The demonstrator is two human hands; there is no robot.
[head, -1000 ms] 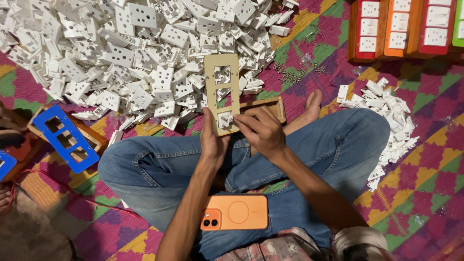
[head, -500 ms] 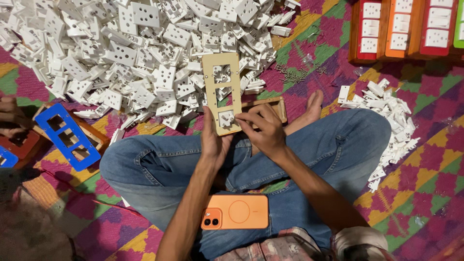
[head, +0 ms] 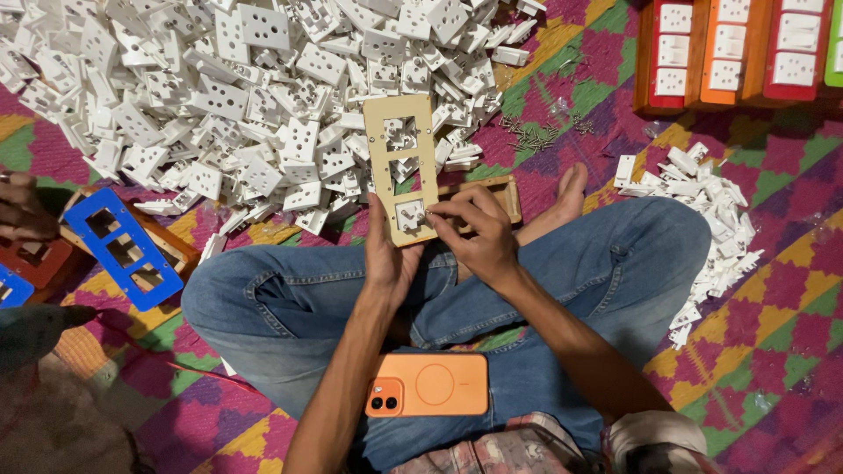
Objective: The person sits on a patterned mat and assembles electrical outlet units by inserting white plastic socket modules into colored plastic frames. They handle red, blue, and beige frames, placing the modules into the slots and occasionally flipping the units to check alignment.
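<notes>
Head view: left hand (head: pixel 386 259) grips tan plate (head: pixel 401 167) at lower edge, long axis 12–6. Right hand (head: pixel 479 237) nearer; fingertips (head: pixel 432 212) pinch white socket (head: pixel 409 213) in bottom cutout, at its 3 o'clock.

Lighting: bright, even, overhead; colours saturated. White plastic parts heap (head: pixel 263 96) near clipping, surface detail thin on the brightest faces. Shadows: soft and short, darkest under the bent knees and between the jeans legs. Lower left corner dim, dark cloth there murky and smeared. Glare: mild sheen on the orange phone (head: pixel 428 384). Focus: sharp at centre, tan frame plate (head: pixel 401 167) crisp; slight softness on the fingers. Edges: mild wide-angle stretch, corners softer.
</notes>
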